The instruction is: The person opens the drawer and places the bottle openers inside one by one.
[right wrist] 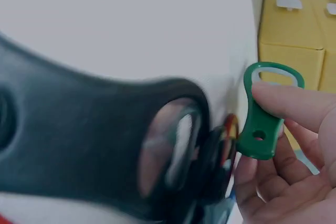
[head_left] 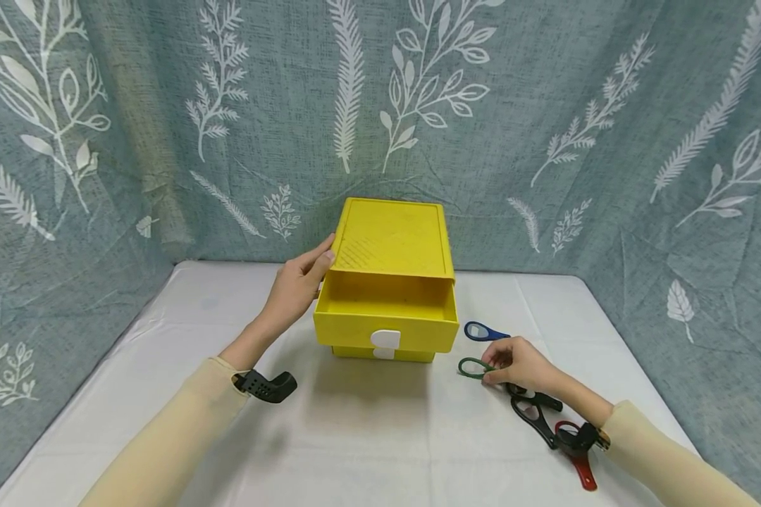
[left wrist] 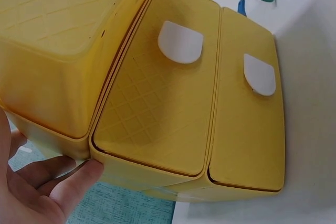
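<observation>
A yellow drawer unit stands near the back of the table, its top drawer pulled out and bare inside. Below, the middle drawer and bottom drawer are pushed in, each with a white tab handle. My left hand touches the unit's left side near the front edge, fingers extended along it. To the right, my right hand pinches a green bottle opener between thumb and fingers. In the head view its loop shows and its handle is hidden by my fingers.
A blue opener lies beyond the right hand. Closer to me are a black opener and a red one, with another black handle beside them. A patterned grey-green cloth hangs behind the white table.
</observation>
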A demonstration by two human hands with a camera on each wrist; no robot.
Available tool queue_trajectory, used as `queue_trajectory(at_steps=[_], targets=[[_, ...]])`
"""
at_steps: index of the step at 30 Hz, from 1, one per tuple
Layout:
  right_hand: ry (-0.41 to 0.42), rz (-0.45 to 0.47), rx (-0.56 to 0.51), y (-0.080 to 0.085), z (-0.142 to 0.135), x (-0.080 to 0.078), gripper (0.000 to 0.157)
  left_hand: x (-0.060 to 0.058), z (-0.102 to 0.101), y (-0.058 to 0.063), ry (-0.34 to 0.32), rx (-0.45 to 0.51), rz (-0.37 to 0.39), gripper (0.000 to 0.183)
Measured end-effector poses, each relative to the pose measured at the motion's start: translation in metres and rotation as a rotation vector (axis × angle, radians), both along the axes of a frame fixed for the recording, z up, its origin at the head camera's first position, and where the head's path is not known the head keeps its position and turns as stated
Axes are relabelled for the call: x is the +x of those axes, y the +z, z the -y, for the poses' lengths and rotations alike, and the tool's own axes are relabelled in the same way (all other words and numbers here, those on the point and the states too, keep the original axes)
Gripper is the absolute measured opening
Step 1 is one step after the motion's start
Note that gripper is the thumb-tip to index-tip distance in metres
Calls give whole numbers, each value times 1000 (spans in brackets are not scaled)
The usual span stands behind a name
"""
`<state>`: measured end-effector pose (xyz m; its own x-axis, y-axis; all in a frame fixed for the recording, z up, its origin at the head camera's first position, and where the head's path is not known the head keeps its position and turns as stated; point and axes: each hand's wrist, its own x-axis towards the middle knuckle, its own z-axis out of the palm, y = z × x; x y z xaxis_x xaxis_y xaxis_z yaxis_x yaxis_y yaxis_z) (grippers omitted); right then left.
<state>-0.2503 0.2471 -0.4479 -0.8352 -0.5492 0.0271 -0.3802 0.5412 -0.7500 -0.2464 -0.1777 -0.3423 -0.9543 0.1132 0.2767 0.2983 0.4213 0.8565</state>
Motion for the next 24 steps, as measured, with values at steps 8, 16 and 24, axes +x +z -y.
queue_trajectory(at_steps=[8, 16, 24], targets=[[-61, 25, -59, 19, 6, 6, 20, 0, 0, 0, 5, -4, -12, 59], [-291, 47, -154, 68, 5, 13, 29, -2, -1, 0, 4, -19, -10, 56], [-348, -37, -226, 122, 13, 25, 33, -1, -1, 0, 9, -19, 1, 58]])
